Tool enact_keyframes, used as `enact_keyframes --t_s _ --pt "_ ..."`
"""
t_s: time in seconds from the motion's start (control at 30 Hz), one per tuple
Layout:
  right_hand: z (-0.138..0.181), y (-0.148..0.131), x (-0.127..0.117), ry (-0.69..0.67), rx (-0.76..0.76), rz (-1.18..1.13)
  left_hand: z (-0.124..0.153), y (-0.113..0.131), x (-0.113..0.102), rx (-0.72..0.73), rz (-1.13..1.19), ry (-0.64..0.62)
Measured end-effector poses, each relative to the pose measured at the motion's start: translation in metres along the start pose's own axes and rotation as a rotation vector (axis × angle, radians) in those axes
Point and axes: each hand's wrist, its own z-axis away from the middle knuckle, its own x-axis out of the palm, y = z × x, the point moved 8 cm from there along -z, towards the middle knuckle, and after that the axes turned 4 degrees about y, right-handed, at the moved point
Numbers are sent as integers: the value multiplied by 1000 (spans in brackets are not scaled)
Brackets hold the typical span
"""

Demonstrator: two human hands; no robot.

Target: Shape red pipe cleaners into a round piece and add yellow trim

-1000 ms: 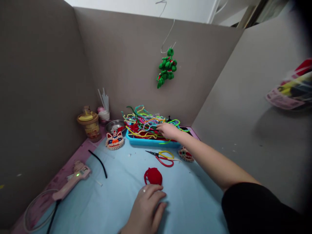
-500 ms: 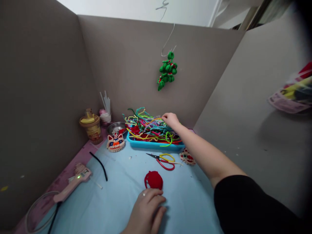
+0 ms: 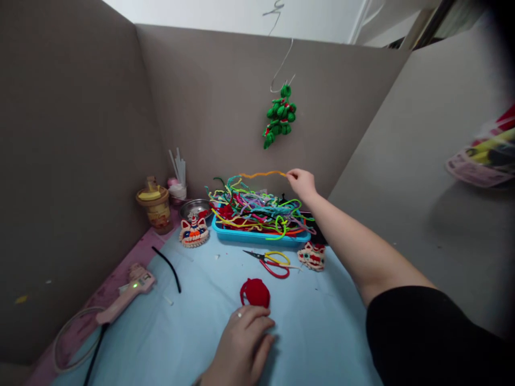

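Observation:
My right hand (image 3: 301, 182) pinches one end of an orange pipe cleaner (image 3: 261, 173), which stretches leftward above the heap. Under it, a blue tray (image 3: 257, 236) holds a tangle of colourful pipe cleaners (image 3: 261, 209). My left hand (image 3: 243, 343) lies on the light blue cloth, fingers slightly apart and loosely bent, holding nothing that I can see. Its fingertips are at the near edge of a coiled red disc (image 3: 256, 293), perhaps touching it. Between disc and tray lie scissors (image 3: 267, 262) with one yellow and one red handle.
Two lion-like faces (image 3: 193, 232) (image 3: 312, 256) flank the tray. A pink glue gun (image 3: 126, 295) with its cable and a black pipe cleaner (image 3: 168, 268) lie left. Behind are a metal bowl (image 3: 196, 208) and a lidded cup (image 3: 155, 209). A green ornament (image 3: 280, 115) hangs from wire.
My right hand has risen and moved right, drawing the orange pipe cleaner up out of the heap. My left hand stays beside the red disc. The view has shifted slightly.

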Motion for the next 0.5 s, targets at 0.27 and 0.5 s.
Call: enact_keyframes --t_s 0.27,0.5 --pt "18 26 6 14 65 -128 0 0 2 1 -14 -13" --pt "30 14 -8 75 107 -340 3 -12 -5 -100 80 78"
